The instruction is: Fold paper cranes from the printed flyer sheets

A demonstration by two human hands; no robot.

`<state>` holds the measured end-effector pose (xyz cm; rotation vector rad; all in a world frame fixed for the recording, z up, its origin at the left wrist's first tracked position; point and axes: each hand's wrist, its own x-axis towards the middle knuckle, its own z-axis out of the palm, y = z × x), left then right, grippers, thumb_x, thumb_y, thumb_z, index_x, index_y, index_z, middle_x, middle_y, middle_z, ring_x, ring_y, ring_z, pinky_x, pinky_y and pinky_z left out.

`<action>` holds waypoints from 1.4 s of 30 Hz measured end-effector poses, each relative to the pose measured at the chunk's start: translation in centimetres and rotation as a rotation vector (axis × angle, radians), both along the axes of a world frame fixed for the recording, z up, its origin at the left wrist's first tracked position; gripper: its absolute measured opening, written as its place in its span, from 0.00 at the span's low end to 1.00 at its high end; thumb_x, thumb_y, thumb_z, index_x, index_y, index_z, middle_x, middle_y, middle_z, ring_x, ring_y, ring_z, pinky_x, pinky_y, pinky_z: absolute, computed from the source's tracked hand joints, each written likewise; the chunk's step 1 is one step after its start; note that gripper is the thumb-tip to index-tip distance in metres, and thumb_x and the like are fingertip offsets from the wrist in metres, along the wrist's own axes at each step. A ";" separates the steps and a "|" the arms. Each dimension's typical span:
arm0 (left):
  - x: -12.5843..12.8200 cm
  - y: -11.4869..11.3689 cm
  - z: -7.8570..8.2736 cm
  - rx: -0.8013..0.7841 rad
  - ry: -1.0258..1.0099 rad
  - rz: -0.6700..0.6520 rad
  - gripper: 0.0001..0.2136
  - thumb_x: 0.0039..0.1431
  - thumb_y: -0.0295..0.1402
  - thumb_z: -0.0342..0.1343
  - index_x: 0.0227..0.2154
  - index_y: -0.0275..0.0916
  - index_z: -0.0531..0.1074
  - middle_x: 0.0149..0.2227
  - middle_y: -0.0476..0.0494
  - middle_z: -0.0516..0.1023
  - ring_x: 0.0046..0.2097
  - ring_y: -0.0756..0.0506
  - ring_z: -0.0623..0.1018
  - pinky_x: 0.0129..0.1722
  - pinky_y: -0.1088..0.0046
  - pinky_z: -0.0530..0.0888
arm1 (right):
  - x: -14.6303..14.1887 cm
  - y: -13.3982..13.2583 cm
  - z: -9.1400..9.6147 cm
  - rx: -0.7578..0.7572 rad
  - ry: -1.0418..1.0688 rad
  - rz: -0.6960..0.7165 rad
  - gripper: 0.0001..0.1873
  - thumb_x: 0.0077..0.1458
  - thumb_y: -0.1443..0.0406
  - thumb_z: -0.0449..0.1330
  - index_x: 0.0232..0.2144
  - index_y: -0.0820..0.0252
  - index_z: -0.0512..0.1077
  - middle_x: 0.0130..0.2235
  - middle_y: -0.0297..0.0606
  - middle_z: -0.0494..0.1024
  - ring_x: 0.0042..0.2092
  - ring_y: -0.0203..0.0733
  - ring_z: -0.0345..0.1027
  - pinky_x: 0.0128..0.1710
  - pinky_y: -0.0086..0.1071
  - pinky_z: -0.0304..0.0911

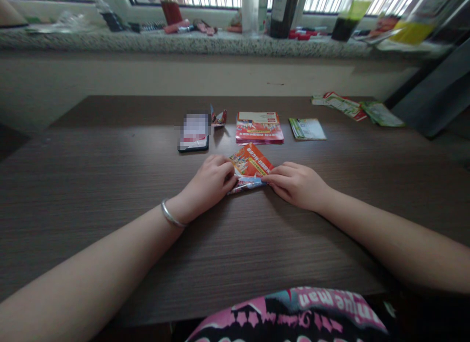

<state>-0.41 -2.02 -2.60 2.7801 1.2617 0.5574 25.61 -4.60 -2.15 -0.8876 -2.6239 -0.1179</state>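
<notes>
Between my hands, on the dark wooden table (205, 254), lies a red printed sheet of paper (253, 160) turned cornerwise, its near edge folded up to show a blue and white strip. My left hand (216, 178), with a silver bangle at the wrist, pinches the left end of the fold. At the right end, the fingers of my right hand (293, 183) are closed on the paper. Just beyond it sits a stack of red and cream leaflets (259, 129). A small folded paper figure (219, 118) stands left of that stack.
A phone (194, 131) lies left of the paper figure. To the right are a small pile of green and white papers (307, 129) and more leaflets (345, 106) at the far edge. Bottles and clutter line the granite windowsill (213, 44) behind the table.
</notes>
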 end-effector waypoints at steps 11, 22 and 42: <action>-0.1 0.0 0.1 -0.005 -0.019 -0.011 0.09 0.61 0.34 0.52 0.27 0.36 0.69 0.36 0.41 0.73 0.39 0.44 0.71 0.44 0.65 0.70 | 0.0 0.1 0.0 0.032 -0.006 0.025 0.14 0.62 0.67 0.54 0.45 0.60 0.77 0.42 0.42 0.78 0.41 0.43 0.66 0.41 0.35 0.66; -0.1 0.2 0.2 -0.056 -0.044 0.002 0.09 0.60 0.33 0.52 0.26 0.36 0.70 0.36 0.41 0.73 0.38 0.44 0.71 0.42 0.65 0.69 | 0.0 0.3 -0.1 0.024 -0.036 0.010 0.15 0.63 0.66 0.52 0.45 0.59 0.77 0.41 0.42 0.78 0.40 0.43 0.66 0.40 0.35 0.64; 0.1 0.1 0.2 -0.068 -0.055 0.034 0.09 0.60 0.33 0.51 0.25 0.36 0.69 0.34 0.41 0.73 0.37 0.45 0.71 0.41 0.66 0.69 | -0.2 0.0 0.2 0.051 -0.197 -0.030 0.18 0.63 0.64 0.52 0.54 0.50 0.72 0.43 0.43 0.76 0.40 0.43 0.63 0.36 0.34 0.58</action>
